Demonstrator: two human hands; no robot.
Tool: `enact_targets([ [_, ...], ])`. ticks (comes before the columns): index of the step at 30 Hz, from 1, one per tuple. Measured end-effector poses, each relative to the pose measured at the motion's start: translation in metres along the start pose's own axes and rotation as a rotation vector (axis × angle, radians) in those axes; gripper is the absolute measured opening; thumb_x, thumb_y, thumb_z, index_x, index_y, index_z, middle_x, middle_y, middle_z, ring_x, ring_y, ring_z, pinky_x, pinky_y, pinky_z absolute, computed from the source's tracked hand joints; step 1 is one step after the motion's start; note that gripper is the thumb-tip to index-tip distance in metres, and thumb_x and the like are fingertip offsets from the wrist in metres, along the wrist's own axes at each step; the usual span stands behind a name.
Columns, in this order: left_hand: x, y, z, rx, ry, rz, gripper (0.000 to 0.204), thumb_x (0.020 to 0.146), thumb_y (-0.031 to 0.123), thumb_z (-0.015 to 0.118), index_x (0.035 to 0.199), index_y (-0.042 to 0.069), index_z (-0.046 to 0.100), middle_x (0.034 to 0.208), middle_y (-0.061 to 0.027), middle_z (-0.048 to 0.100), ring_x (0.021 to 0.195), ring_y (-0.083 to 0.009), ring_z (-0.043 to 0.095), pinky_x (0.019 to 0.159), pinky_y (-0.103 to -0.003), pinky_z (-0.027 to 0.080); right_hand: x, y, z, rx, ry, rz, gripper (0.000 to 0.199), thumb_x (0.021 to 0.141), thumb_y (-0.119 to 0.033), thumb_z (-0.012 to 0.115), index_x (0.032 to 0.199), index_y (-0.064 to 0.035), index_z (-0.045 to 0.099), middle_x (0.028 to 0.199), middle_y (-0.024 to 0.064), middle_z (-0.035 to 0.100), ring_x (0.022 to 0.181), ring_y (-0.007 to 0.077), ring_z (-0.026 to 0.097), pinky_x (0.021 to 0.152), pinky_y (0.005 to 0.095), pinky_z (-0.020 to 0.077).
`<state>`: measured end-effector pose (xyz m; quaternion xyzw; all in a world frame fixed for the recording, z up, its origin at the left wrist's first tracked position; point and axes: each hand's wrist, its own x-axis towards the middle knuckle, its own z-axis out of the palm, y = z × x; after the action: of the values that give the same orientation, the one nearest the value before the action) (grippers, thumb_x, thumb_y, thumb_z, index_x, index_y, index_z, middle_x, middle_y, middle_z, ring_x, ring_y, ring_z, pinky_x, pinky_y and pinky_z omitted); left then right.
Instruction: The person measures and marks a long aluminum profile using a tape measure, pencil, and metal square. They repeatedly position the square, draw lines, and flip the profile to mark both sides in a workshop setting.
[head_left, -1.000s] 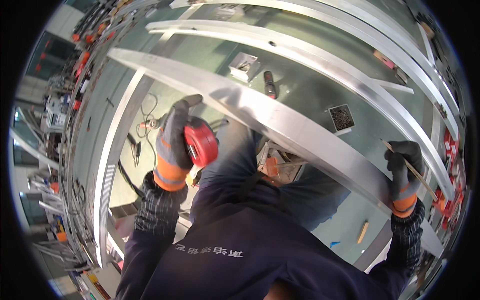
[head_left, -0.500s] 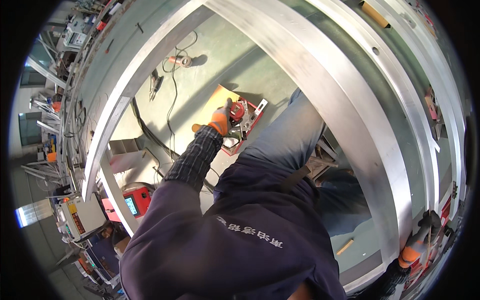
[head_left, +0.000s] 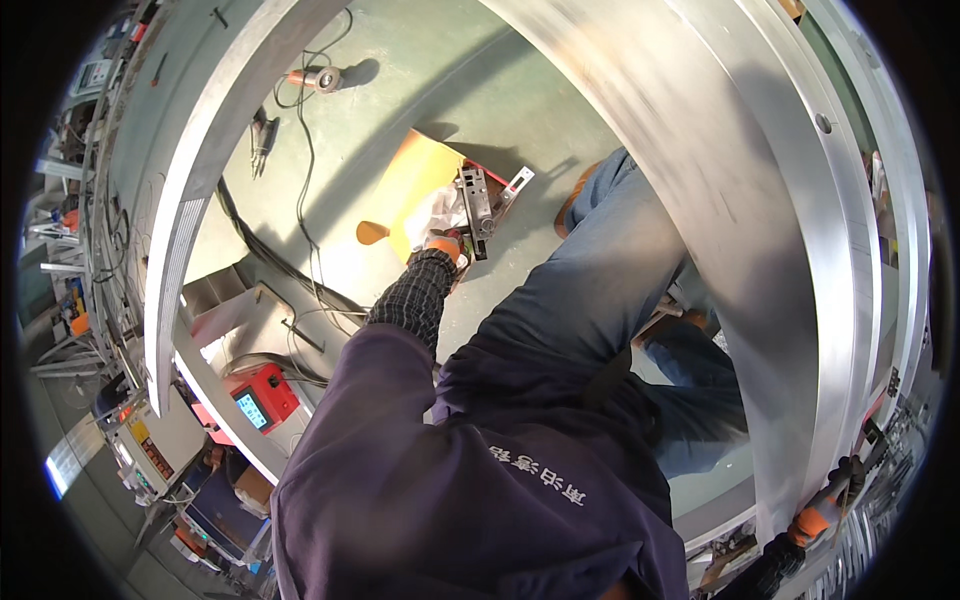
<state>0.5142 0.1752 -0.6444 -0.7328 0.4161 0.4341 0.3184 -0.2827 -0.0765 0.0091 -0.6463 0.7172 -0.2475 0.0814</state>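
Observation:
My left hand (head_left: 445,245), in an orange and grey glove, reaches into the near end of a red-edged box (head_left: 496,180) on the floor. Its fingers are mostly hidden there, and what they touch is unclear. Beside them lie a slotted metal fitting (head_left: 478,205) and crumpled clear plastic (head_left: 440,210). A yellow flap (head_left: 415,165) stands out from the box's left side. Far to the lower right, my right hand (head_left: 818,512), gloved alike, is at the edge of a broad curved metal profile (head_left: 765,270); its dark fingertips are too small to read.
A second curved profile (head_left: 185,200) arches along the left. Black cables (head_left: 305,200) cross the floor near an angle grinder (head_left: 322,79) and a clamp-like tool (head_left: 262,145). A red machine with a screen (head_left: 262,398) stands at the lower left. My legs (head_left: 590,270) are between the profiles.
My left hand has moved lower in the box, away from a round red thing it was at before; the metal fitting shows more fully. The whole view has shifted, and my right hand stays by the profile.

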Motion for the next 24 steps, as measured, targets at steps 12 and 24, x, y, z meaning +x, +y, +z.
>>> enact_targets([
  [12,0.037,-0.002,-0.007,-0.656,0.189,-0.272,0.06,0.109,0.031,0.066,0.156,-0.004,0.056,0.147,-0.0264,0.071,0.134,-0.0392,0.07,0.11,-0.044,0.057,-0.004,-0.014,-0.006,-0.042,0.0,0.011,0.031,0.115,-0.027,0.064,0.133,-0.0031,0.072,0.118,0.0062,0.075,0.097,0.018,0.065,0.087,0.0347,0.0517],
  [24,-0.115,0.06,-0.147,-0.683,0.621,-0.159,0.058,0.096,0.032,0.076,0.15,0.016,0.065,0.147,-0.0242,0.067,0.132,-0.0449,0.067,0.115,-0.052,0.053,-0.001,-0.009,-0.016,-0.076,-0.04,0.009,0.039,0.116,-0.034,0.063,0.138,-0.0033,0.07,0.123,0.0096,0.075,0.104,0.021,0.068,0.09,0.0371,0.0534],
])
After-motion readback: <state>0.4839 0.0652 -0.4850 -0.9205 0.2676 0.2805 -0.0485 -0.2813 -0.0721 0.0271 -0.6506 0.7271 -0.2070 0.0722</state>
